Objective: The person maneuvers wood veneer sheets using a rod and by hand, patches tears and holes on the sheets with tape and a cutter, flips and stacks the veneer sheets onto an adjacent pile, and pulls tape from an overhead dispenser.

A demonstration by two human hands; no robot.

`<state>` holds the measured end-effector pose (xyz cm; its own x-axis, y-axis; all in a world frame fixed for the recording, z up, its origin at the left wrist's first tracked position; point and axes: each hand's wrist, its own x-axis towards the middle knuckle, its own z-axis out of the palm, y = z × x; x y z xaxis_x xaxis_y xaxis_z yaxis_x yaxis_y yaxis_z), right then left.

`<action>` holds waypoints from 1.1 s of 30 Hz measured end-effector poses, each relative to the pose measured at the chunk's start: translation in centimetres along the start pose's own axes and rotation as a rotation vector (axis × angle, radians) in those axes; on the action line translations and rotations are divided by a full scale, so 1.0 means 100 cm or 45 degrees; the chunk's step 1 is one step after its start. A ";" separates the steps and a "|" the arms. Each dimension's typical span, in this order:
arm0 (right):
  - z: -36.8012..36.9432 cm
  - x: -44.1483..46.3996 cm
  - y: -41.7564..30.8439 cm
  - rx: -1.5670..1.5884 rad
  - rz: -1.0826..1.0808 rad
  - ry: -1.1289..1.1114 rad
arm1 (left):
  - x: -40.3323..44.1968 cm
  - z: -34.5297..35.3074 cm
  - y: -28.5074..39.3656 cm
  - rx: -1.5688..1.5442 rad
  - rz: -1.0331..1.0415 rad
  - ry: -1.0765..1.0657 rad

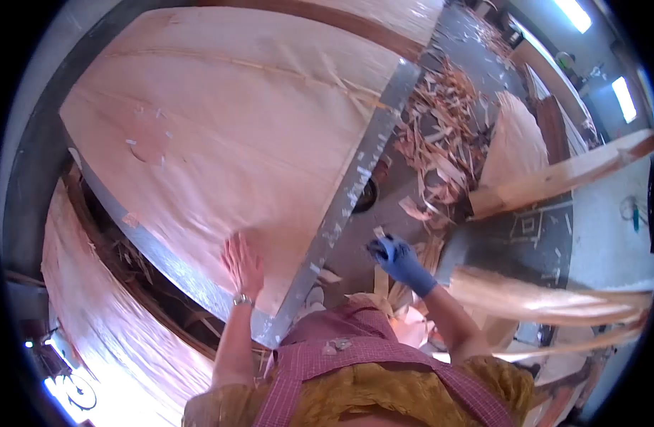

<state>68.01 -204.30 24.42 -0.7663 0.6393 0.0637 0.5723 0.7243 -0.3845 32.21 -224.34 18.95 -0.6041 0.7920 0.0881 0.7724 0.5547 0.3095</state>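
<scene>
My left hand (243, 265) is bare and lies flat, fingers stretched out, near the close end of a large pinkish wood veneer sheet (220, 135). A watch sits on that wrist. The sheet rests on a grey metal-edged table (327, 220); pale strips cross its far part, and small white bits lie on its left side. My right hand (396, 260), in a blue glove with dark fingertips, is held off the table's right edge. Its fingers are closed, and a small pale piece (379, 232) shows at their tips; its kind is unclear.
Torn veneer scraps (448, 142) are heaped on the floor to the right. Beyond them stand another veneer stack (515, 142) and a long wooden board (562, 174). On the left, a second veneer stack (113, 292) lies beside a dark gap. More veneer (533, 295) lies at lower right.
</scene>
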 end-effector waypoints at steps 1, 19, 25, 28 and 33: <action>-0.008 0.042 0.015 -0.003 0.055 0.030 | -0.015 -0.007 0.008 0.025 -0.069 0.018; -0.028 0.332 0.229 0.061 -0.587 -0.130 | -0.017 -0.007 0.238 0.082 -1.089 0.393; 0.015 0.151 0.154 0.637 -0.689 -0.652 | 0.045 -0.051 0.264 0.226 -0.740 0.477; 0.034 0.101 0.149 0.585 -0.756 -0.957 | 0.041 -0.034 0.214 0.222 -1.005 0.501; 0.044 0.101 0.156 0.358 -1.057 -1.341 | -0.012 -0.004 0.136 -0.056 -2.113 0.031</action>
<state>67.92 -187.74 15.02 -0.7816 -0.5411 -0.3102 -0.1410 0.6377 -0.7572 43.39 -217.87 23.46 -0.7128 -0.6190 -0.3297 -0.6784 0.7278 0.1003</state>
